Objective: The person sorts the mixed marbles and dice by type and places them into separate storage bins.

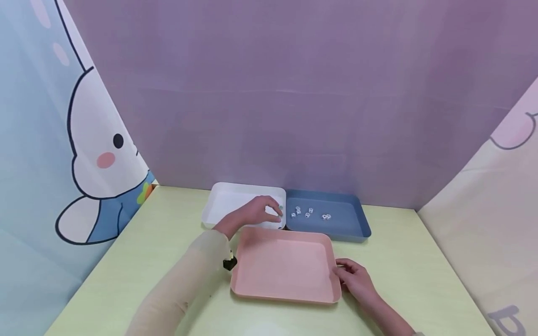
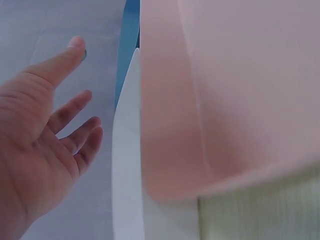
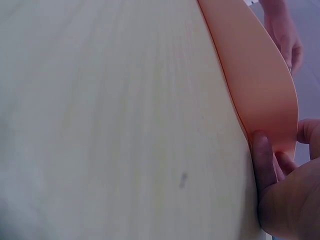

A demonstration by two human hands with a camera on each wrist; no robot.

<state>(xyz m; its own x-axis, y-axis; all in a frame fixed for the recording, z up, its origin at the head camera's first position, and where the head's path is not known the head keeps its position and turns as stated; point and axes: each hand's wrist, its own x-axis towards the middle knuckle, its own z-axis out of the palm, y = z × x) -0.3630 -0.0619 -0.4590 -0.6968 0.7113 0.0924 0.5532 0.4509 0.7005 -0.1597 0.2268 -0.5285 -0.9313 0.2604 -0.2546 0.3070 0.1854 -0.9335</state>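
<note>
My left hand (image 1: 257, 211) reaches over the white tray (image 1: 227, 198), thumb and index finger curved with a small gap between their tips. A tiny green piece (image 1: 280, 206) is beside the index fingertip. In the left wrist view the green piece (image 2: 83, 56) shows partly behind the thumb; whether it touches the hand is unclear. Other fingers hang loosely bent. My right hand (image 1: 355, 280) grips the right wall of the pink tray (image 1: 287, 266). In the right wrist view fingers (image 3: 262, 160) press the tray's outer side, and another digit lies at the rim.
Several white dice (image 1: 310, 211) lie in the blue tray (image 1: 353, 219), which adjoins the white tray. A tiny dark thing (image 1: 279, 227) sits by the white tray's near right corner. The pale yellow table (image 1: 403, 261) meets a purple curtain (image 1: 286, 116) at the back.
</note>
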